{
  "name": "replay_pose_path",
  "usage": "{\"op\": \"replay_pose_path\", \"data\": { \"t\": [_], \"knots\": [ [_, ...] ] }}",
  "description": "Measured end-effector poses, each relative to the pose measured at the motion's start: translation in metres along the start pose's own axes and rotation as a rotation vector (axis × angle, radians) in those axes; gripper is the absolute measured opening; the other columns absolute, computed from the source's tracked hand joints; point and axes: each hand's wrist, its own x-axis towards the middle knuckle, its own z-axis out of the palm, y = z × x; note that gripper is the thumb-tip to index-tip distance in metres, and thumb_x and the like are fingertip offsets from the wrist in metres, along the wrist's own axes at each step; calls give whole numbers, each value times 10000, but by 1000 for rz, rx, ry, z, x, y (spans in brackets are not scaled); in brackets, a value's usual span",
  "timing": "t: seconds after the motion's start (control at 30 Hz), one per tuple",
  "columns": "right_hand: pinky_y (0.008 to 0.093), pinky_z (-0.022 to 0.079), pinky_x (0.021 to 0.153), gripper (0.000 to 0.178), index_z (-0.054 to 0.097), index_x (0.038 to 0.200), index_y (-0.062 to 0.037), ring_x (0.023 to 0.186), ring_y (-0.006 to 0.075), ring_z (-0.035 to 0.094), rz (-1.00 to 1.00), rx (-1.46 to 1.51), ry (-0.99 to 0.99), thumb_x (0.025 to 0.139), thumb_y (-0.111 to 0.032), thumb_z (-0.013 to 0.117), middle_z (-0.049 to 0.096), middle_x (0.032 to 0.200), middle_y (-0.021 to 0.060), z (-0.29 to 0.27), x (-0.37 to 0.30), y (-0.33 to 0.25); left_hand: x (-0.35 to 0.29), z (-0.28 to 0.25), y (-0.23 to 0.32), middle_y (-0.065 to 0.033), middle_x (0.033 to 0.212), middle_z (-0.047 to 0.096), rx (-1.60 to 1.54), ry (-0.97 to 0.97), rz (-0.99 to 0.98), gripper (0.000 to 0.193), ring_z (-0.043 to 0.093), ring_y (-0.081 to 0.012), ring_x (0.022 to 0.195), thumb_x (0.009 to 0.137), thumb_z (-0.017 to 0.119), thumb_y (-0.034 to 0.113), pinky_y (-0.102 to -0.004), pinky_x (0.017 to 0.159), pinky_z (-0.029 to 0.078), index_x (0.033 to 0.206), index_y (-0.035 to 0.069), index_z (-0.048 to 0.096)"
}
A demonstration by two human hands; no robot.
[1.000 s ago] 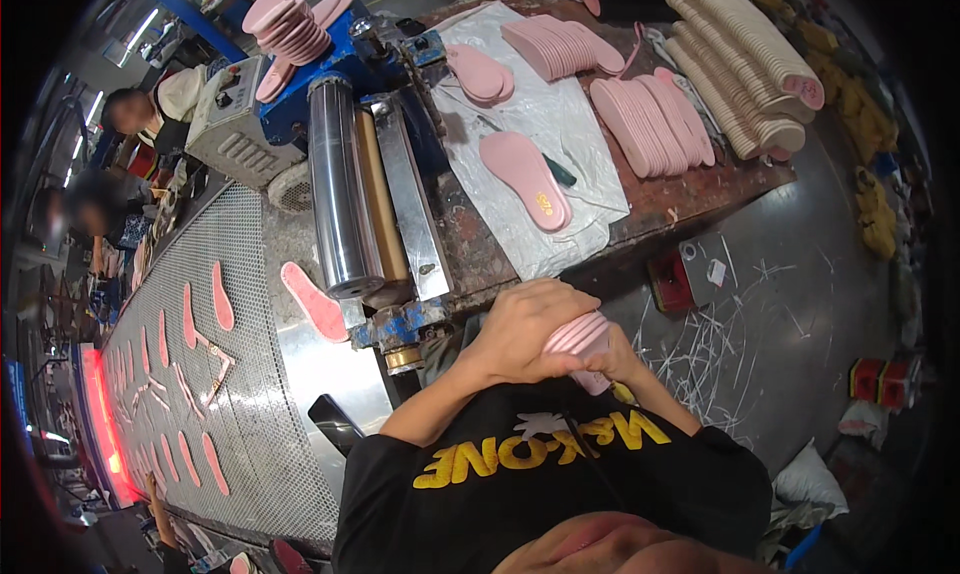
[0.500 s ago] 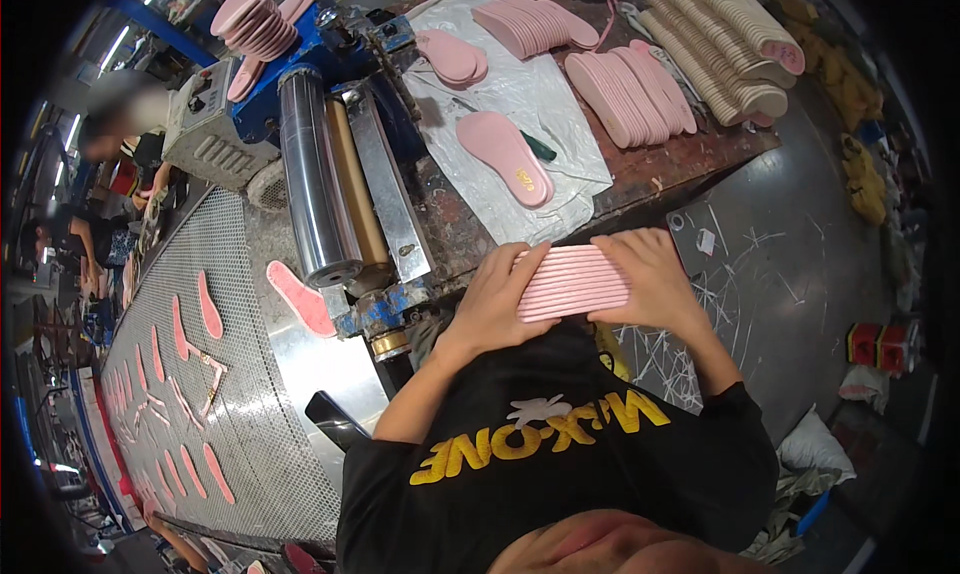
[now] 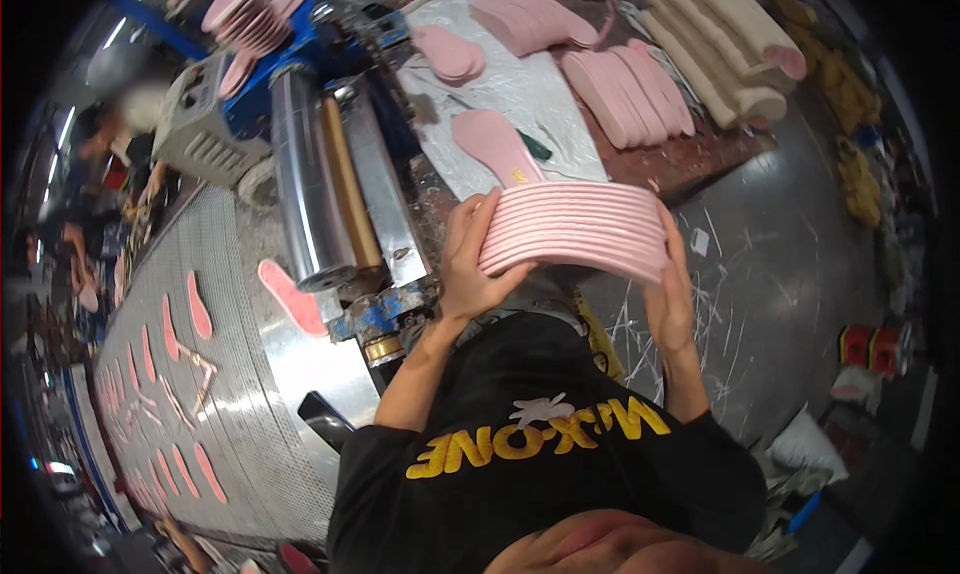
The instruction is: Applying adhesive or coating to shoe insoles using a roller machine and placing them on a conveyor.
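Observation:
A stack of pink insoles (image 3: pixel 575 226) is held in front of my chest, its layered edges facing me and bowed slightly upward in the middle. My left hand (image 3: pixel 470 259) is closed round the stack's left end. At the opposite end my right hand (image 3: pixel 675 279) grips it, with part of the fingers hidden behind. Just beyond the stack, a single pile of pink insoles (image 3: pixel 485 139) with a gold mark lies on a white plastic sheet (image 3: pixel 440 104), its lower part covered by the held stack.
To the left stands a blue roller machine with a shiny metal roller (image 3: pixel 308 184). A perforated conveyor (image 3: pixel 250 404) carries several pink insoles. More pink insole rows (image 3: pixel 625 94) and long beige stacks (image 3: pixel 710 54) lie on the table. A phone (image 3: pixel 325 414) rests near my left arm.
The stack has come up closer to the head and now looks wider and curved, covering part of the marked insole. My right hand has shifted from its top to its right end.

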Motion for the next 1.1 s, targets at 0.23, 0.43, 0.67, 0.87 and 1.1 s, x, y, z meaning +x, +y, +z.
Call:
{"op": "replay_pose_path", "data": {
  "t": [0.23, 0.43, 0.67, 0.87, 1.1],
  "knots": [
    [429, 210, 1092, 935, 297, 1393, 14, 1338, 377, 268, -267, -1281, -508, 629, -284, 746, 326, 1428, 202, -9, 22, -25, -21, -2, -11, -149, 1130, 530, 79, -168, -18, 815, 518, -315, 1064, 601, 785, 434, -390, 896, 425, 1262, 41, 513],
    [349, 418, 926, 853, 313, 1350, 14, 1123, 300, 511, 310, -623, -917, 663, -219, 760, 480, 1230, 202, 7, 6, 69, -70, -9, -21, -171, 1246, 481, -90, -488, -272, 848, 428, -313, 1198, 648, 742, 535, -390, 988, 348, 1302, 64, 477],
    [259, 418, 886, 637, 405, 1301, 42, 1040, 139, 523, 506, -338, -623, 749, -99, 691, 564, 1142, 113, 10, 61, 96, -132, -36, -10, -88, 986, 608, -217, 1, -757, 709, 579, -227, 864, 769, 710, 466, -315, 777, 463, 1303, 80, 448],
    [264, 464, 798, 510, 480, 1218, 71, 929, 145, 582, 668, -90, -473, 842, -241, 627, 595, 1062, 118, 35, 137, 98, -149, -52, 10, -106, 1008, 588, 122, -138, -649, 477, 567, -212, 849, 882, 619, 330, -288, 780, 453, 1205, -2, 504],
    [433, 453, 787, 551, 530, 1069, 105, 910, 402, 536, -414, -1206, -176, 779, -338, 681, 530, 992, 266, 89, 137, 151, -153, -74, 16, -115, 984, 620, -233, -164, -671, 254, 604, -201, 876, 881, 606, 158, -305, 787, 464, 1079, 4, 573]
  ]
}}
